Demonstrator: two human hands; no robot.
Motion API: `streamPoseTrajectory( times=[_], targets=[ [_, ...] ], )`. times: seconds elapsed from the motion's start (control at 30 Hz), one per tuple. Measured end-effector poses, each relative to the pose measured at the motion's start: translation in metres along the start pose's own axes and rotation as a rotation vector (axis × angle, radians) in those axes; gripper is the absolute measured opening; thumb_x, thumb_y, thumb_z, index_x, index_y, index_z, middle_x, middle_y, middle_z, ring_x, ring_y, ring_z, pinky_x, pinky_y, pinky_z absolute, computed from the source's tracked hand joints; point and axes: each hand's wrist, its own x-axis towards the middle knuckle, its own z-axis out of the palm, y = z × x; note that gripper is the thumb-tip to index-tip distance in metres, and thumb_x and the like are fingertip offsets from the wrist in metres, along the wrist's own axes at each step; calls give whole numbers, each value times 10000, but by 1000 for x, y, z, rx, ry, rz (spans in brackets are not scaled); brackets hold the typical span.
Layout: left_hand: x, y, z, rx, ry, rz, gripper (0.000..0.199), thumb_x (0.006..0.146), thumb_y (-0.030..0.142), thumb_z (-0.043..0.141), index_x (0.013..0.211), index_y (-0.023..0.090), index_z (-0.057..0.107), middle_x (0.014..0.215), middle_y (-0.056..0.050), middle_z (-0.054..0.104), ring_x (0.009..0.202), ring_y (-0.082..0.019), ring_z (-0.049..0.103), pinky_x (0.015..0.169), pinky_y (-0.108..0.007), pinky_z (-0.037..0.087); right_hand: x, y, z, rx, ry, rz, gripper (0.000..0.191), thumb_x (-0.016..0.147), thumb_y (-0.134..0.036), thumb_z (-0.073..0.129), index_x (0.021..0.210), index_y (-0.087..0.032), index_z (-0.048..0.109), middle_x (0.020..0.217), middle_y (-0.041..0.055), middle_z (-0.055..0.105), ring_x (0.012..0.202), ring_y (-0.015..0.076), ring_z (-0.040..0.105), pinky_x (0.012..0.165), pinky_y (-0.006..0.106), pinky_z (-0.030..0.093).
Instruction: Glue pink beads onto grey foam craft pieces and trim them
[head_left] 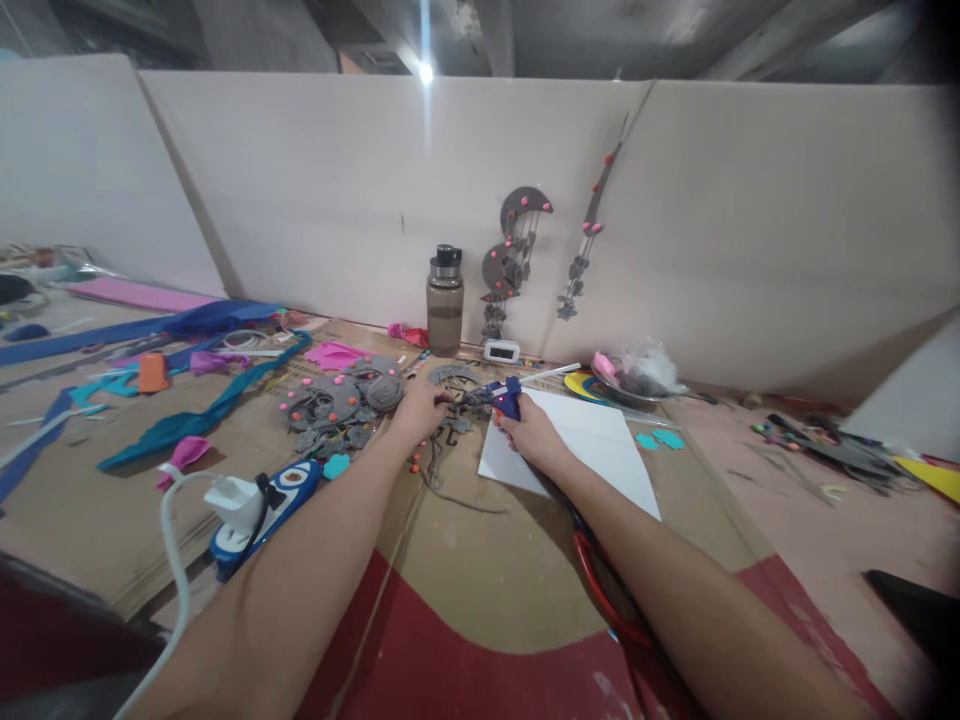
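My right hand (525,428) is wrapped round a blue glue gun (505,398), a white glue stick poking out of its back and its nozzle pointing left. Beside the nozzle, my left hand (421,408) has its fingers pressed together; what they pinch is too small to make out. Grey felt pieces (454,378) and grey yarn (435,475) lie by the fingertips. Left of my left hand is a pile of grey felt crescents with pink and orange dots (326,400). A white sheet (592,445) lies under and right of my right hand.
A bottle (445,315) and small white clock (501,351) stand at the back board, where grey moon garlands (504,265) hang. A power strip (270,510) is at left, near teal fabric (202,415). A bowl (637,385) sits back right; red-handled tool (600,590) under my right forearm.
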Motion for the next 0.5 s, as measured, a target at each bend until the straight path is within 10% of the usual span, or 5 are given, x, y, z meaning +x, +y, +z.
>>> streamPoseTrajectory(
  times=[0.5],
  targets=[
    [0,0,0,7,-13,-19,292,727,153,512,916,190,731,917,-62,698,946,-217,600,887,-324,451,3,0,1,-41,6,-8,254,755,-262,567,988,-189,495,691,4,586,533,108,509,539,225,402]
  ],
)
